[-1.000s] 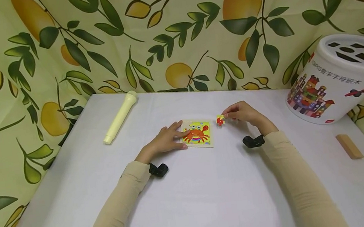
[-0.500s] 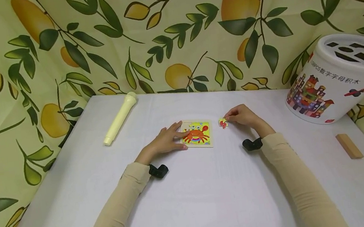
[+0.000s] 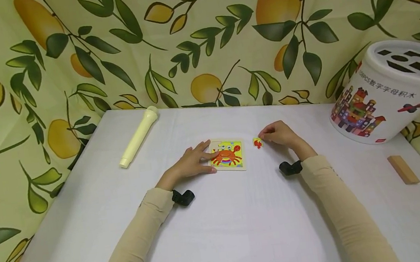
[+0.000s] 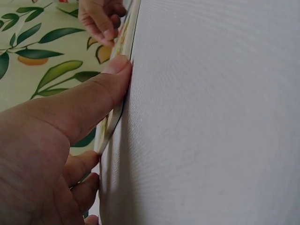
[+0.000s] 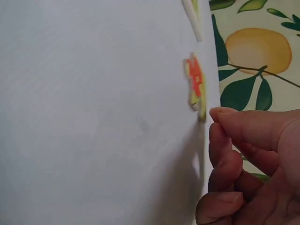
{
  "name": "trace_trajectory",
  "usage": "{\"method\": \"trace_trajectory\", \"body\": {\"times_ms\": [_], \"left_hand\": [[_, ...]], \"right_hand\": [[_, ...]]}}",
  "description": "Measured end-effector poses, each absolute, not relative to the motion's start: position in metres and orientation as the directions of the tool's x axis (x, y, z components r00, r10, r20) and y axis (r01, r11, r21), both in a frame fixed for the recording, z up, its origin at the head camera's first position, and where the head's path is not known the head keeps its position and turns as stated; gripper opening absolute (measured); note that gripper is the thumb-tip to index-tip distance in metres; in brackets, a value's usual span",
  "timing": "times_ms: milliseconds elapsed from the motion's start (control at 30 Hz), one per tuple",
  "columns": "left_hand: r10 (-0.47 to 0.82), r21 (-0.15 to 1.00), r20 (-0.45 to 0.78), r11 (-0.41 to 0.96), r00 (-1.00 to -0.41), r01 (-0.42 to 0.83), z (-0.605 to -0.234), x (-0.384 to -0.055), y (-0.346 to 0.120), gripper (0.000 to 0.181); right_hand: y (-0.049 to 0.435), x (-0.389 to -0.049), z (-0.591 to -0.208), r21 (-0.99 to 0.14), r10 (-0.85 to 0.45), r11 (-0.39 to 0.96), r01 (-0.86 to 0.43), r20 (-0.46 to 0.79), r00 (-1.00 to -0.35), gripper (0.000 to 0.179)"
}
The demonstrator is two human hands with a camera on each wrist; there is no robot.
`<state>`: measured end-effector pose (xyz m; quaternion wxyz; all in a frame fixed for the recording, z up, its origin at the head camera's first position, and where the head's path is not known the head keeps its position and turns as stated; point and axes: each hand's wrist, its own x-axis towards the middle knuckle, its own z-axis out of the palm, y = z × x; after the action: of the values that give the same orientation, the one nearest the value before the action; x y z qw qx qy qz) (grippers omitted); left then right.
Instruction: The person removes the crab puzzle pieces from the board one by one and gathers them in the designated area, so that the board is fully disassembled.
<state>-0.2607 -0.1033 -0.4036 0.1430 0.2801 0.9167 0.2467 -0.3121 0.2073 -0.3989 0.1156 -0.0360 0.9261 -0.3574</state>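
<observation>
A square jigsaw board [image 3: 234, 167] with a crab picture lies mid-table. My left hand [image 3: 187, 162] is spread across its left side, thumb at the near edge and a fingertip over the crab. In the left wrist view, the thumb [image 4: 101, 89] is extended along the board's edge. To the right of the board lies a small red and yellow puzzle piece [image 3: 258, 143]. My right hand [image 3: 278, 133] is beside it, fingertips close to its far right corner. In the right wrist view, a narrow gap separates the puzzle piece [image 5: 196, 84] from the bent fingers [image 5: 225, 119].
A pale yellow microphone-shaped stick [image 3: 138, 136] lies at the back left. At the right stands a white block bucket [image 3: 379, 97] with a slotted lid, and a wooden block [image 3: 403, 169] lies in front of it. A leaf-patterned curtain [image 3: 199, 40] borders the white table [image 3: 222, 234].
The right hand has come slightly down and left, and the puzzle piece that it held tilted now lies flat on the table. The left hand and the board have stayed put.
</observation>
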Motion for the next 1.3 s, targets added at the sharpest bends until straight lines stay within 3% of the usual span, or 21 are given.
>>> {"method": "trace_trajectory", "body": {"times_ms": [300, 567, 1300], "left_hand": [[0.582, 0.527, -0.117, 0.723, -0.805, 0.446, -0.405, -0.261, -0.103, 0.060], [0.581, 0.516, -0.114, 0.728, -0.806, 0.451, -0.405, -0.261, -0.102, 0.059], [0.594, 0.520, -0.085, 0.711, -0.800, 0.473, -0.407, -0.260, -0.104, 0.058]], "right_hand": [[0.160, -0.315, -0.386, -0.714, -0.326, 0.684, -0.147, -0.119, -0.938, 0.023], [0.123, -0.310, -0.388, -0.673, -0.463, 0.682, -0.287, -0.093, -0.881, 0.021], [0.107, -0.303, -0.400, -0.570, -0.487, 0.744, -0.348, -0.106, -0.867, 0.021]]}}
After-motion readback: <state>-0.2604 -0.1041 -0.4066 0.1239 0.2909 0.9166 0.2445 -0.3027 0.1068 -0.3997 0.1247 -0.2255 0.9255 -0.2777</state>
